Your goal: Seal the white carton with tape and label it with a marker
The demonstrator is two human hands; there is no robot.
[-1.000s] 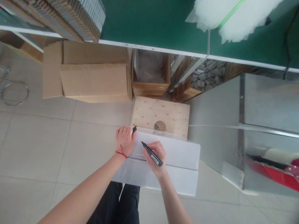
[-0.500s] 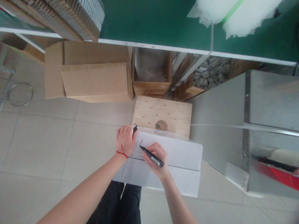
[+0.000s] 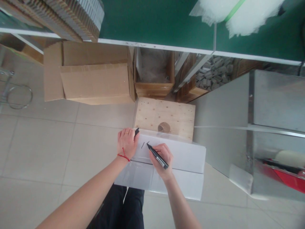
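A white carton with clear tape over its seam lies in front of me, tilted slightly. My right hand grips a black marker pen, its tip touching the carton's top near the left end. Beside the tip are a short slanted black stroke and the start of a second mark. My left hand rests on the carton's left edge, fingers curled round a small black marker cap. A red string is tied round the left wrist.
Beyond the carton stands a plywood box with a round hole. A large brown cardboard box and an open box sit under the green bench. A grey metal cabinet is at right.
My right hand has moved the marker a little to the right and up. One slanted stroke is left behind, and a second mark has begun. My left hand has stayed on the carton's edge.
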